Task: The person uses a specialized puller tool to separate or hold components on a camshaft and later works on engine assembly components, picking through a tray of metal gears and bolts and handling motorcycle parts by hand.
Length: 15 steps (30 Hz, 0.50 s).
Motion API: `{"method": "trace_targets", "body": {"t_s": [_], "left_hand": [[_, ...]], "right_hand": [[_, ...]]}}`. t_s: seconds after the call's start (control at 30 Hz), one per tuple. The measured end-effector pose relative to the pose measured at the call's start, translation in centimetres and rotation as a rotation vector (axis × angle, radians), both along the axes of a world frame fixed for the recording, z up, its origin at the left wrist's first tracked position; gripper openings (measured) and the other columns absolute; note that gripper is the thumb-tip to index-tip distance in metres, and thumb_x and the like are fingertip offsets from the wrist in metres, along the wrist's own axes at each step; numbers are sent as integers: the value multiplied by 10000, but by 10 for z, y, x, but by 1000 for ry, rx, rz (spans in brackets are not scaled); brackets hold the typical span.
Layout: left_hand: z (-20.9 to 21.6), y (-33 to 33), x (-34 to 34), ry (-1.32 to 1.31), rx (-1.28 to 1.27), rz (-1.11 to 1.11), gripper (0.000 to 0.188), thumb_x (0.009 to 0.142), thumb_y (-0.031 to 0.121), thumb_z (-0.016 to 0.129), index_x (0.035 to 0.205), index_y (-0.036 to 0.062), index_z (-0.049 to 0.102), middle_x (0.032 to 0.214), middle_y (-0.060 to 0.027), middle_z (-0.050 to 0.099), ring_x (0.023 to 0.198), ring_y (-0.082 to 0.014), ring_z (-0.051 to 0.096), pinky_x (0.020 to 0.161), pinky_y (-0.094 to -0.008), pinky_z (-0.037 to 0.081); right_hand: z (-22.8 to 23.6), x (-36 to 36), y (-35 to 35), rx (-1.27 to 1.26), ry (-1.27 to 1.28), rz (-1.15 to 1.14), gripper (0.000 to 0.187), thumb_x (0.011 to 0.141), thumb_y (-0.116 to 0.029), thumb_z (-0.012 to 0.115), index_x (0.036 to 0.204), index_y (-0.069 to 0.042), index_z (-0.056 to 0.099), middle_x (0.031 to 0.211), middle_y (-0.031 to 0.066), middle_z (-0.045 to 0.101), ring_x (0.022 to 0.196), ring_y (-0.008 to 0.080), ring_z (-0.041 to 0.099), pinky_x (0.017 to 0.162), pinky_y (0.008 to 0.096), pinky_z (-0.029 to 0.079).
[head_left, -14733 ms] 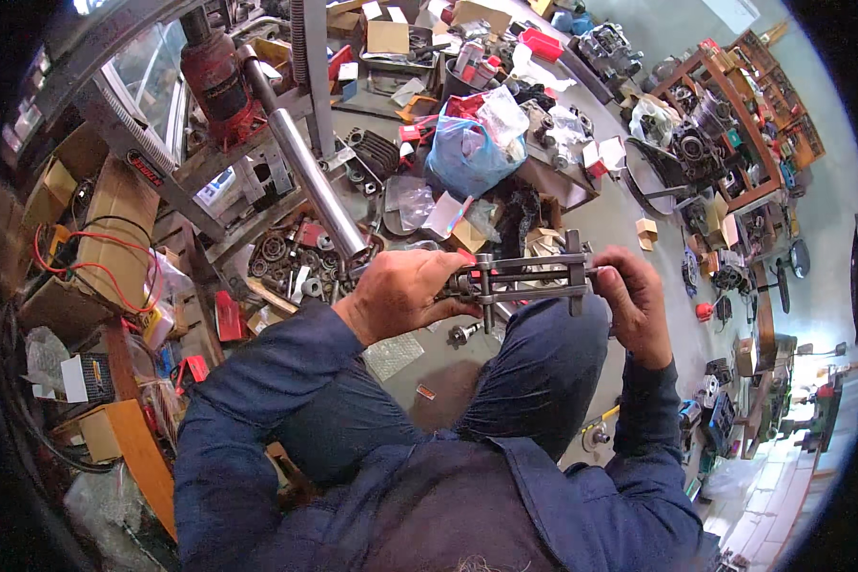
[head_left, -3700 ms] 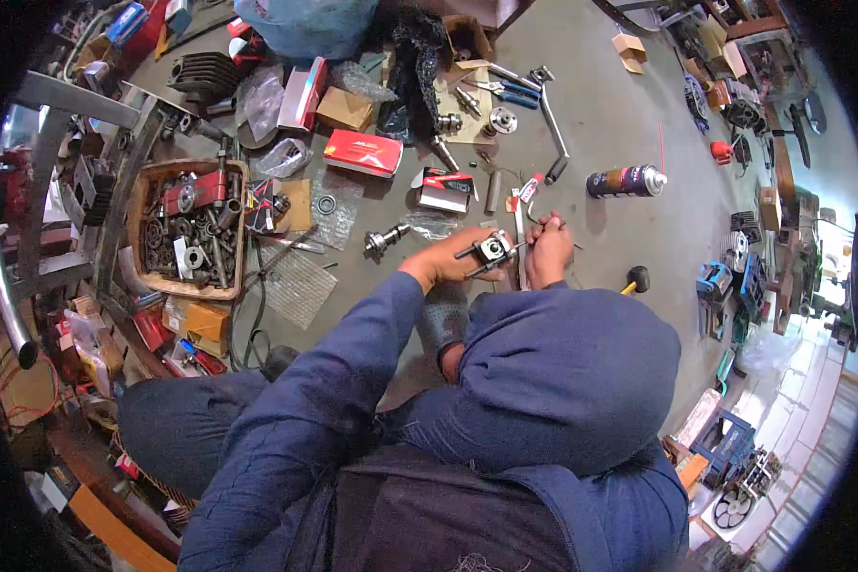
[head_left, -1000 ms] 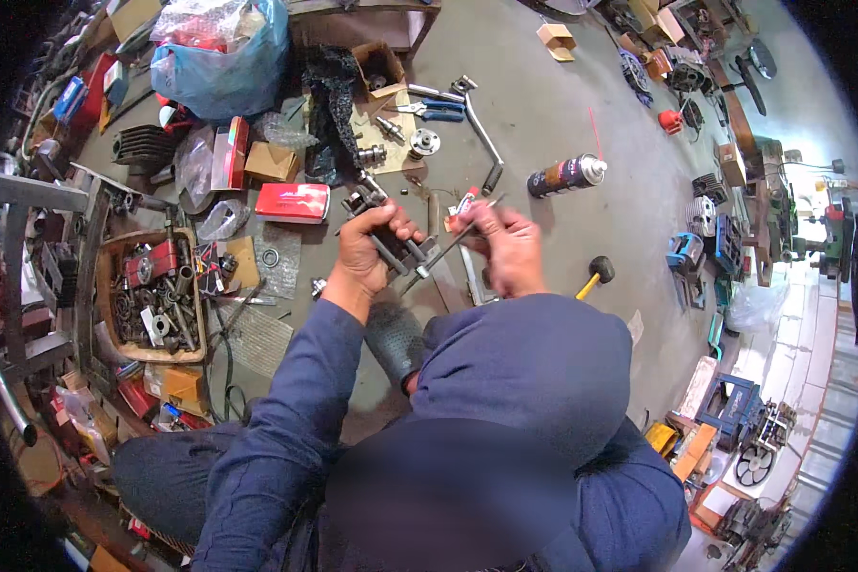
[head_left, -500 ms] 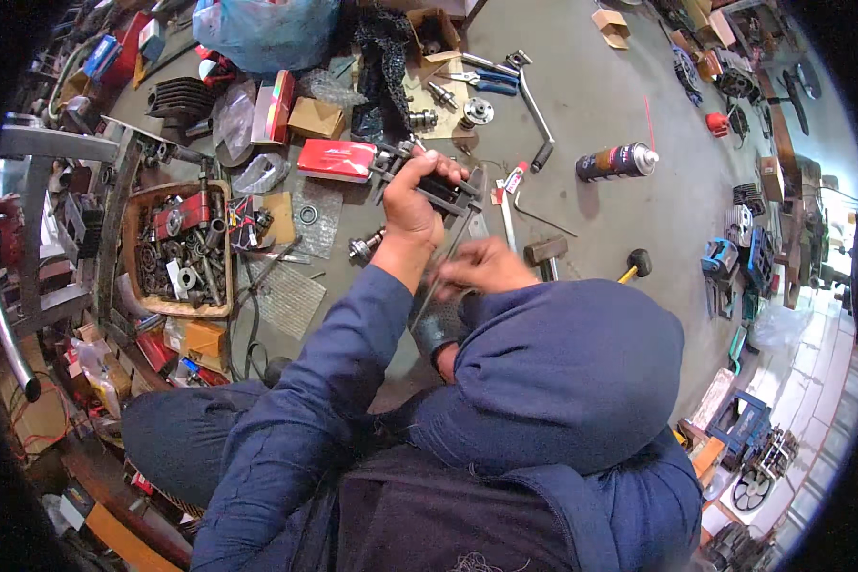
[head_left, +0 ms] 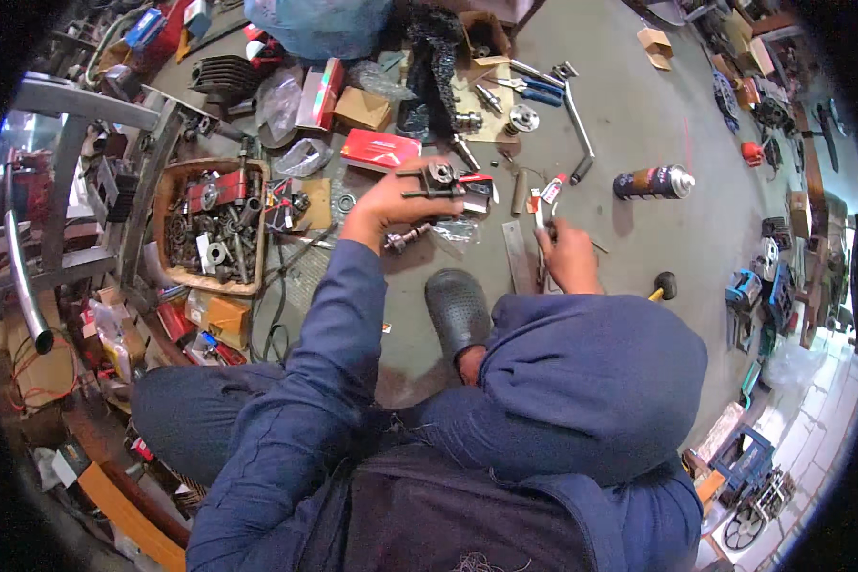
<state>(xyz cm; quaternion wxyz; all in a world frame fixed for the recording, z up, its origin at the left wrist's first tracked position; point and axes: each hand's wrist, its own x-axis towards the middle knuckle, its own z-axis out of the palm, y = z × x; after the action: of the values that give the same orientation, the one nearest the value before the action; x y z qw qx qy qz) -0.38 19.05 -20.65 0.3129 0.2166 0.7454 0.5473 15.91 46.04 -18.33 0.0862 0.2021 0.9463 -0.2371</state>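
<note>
Holding a metal tool (head_left: 436, 181) is the left hand (head_left: 393, 202); right hand (head_left: 571, 255) curled, contents unclear.

I'm watching the left hand (head_left: 396, 205) gripping a dark metal tool (head_left: 439, 181) near the frame's centre; right of it, the right hand (head_left: 570, 255) is curling beside a flat metal bar (head_left: 520, 257). A parts bin (head_left: 210, 283) is sitting at left.

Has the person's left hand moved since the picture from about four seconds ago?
Yes: against the flat red carton, the left hand has shifted leftward and up the picture, now showing just below it.
</note>
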Motion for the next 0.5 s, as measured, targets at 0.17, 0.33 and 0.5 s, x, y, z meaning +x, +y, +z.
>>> {"method": "trace_targets", "body": {"t_s": [0.17, 0.33, 0.5], "left_hand": [[0, -2, -4, -31, 26, 36, 586, 662, 188, 888, 1178, 44, 650, 1116, -41, 678, 1069, -135, 612, 987, -305, 460], [-55, -16, 8, -284, 296, 261, 509, 676, 109, 868, 1136, 76, 653, 1176, -24, 623, 1053, -95, 577, 903, -283, 479], [-54, -22, 28, -263, 317, 349, 700, 626, 32, 880, 1239, 68, 544, 1132, -3, 591, 1046, -119, 571, 925, -300, 482]], "right_hand": [[26, -72, -69, -763, 142, 97, 286, 945, -249, 606, 1063, 9, 646, 905, 155, 700, 785, 189, 683, 700, 332, 529], [-32, -103, -87, -939, 115, 227, 265, 972, -233, 575, 1082, 5, 613, 913, 88, 688, 787, 147, 649, 702, 308, 512], [-42, -105, -98, -952, -74, 196, 180, 974, -143, 576, 1028, 28, 598, 823, 65, 648, 728, 125, 602, 645, 280, 484]]}}
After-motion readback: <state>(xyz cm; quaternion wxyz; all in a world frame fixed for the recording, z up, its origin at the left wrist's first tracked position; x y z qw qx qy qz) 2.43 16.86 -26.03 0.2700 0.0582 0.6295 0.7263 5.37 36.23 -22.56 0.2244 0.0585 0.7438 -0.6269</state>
